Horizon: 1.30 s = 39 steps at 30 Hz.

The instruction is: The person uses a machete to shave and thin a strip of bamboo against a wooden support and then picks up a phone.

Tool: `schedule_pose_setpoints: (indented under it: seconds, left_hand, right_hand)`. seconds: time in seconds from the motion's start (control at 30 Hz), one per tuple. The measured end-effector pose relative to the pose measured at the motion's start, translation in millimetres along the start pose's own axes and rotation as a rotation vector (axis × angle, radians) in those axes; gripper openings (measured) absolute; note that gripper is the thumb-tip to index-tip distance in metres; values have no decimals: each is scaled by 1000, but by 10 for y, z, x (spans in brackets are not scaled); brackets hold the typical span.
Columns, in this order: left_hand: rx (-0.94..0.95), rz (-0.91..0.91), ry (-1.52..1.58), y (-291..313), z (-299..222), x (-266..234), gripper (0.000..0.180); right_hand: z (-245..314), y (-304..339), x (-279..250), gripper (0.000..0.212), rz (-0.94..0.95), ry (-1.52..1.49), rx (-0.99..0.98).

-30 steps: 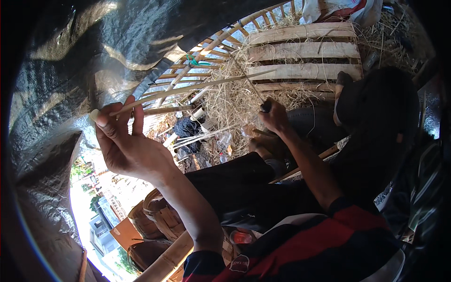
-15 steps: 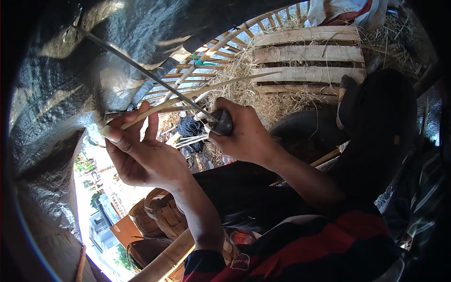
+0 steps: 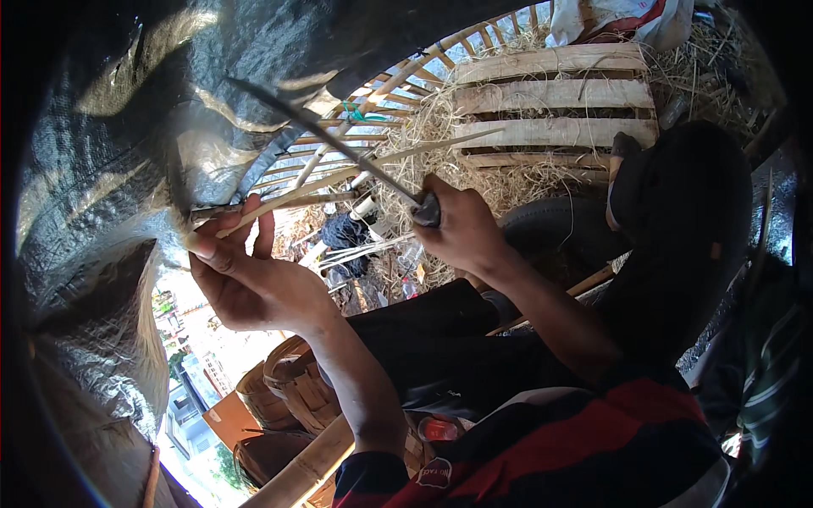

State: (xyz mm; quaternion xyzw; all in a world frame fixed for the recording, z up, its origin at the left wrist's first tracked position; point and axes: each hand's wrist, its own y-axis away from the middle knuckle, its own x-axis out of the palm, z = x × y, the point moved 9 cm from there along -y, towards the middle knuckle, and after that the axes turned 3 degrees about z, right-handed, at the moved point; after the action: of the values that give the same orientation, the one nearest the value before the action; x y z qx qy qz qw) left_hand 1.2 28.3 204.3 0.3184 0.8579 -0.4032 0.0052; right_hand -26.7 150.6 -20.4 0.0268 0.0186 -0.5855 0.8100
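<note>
Between the thumb and fingers of my left hand [image 3: 254, 275] is one end of a pale bamboo strip [image 3: 406, 152]. The strip tapers to a point and slants up to the right, toward the slatted crate. My right hand [image 3: 461, 230] is closed round the dark handle of a long-bladed knife [image 3: 326, 140]. Its blade reaches up to the left and passes across the strip in view; whether the two touch I cannot tell. The blade's far end lies against the dark sheeting.
Dark plastic sheeting [image 3: 102, 186] hangs at the left. Behind the strip curves a bamboo slat fence [image 3: 389, 93]. A wooden slatted crate [image 3: 555, 97] stands on straw, near a tyre [image 3: 555, 229]. Woven baskets [image 3: 301, 389] and a bamboo pole [image 3: 309, 466] lie at the lower left.
My right hand has moved a little to the right with the knife, and the blade has drawn back from the upper left. My left hand and the bamboo strip have barely moved.
</note>
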Motion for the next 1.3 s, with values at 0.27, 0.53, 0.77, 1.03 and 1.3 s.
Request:
schedule_pose_setpoints:
  seconds: [0.27, 0.53, 0.77, 1.03, 1.3]
  left_hand:
    - [10, -2, -68, -51, 21, 74, 35]
    - [-23, -4, -83, -117, 137, -67, 34]
    - [-17, 12, -73, -135, 86, 47, 33]
    - [-38, 44, -73, -117, 214, 7, 34]
    - [-1, 25, -41, -218, 207, 67, 31]
  right_hand:
    - [-959, -17, 41, 14, -15, 132, 122]
    - [-477, -64, -55, 13, 23, 206, 165]
    - [-592, -134, 19, 17, 71, 119, 102]
    - [-2181, 227, -390, 21, -69, 402, 500]
    - [-636, -234, -47, 19, 136, 47, 95]
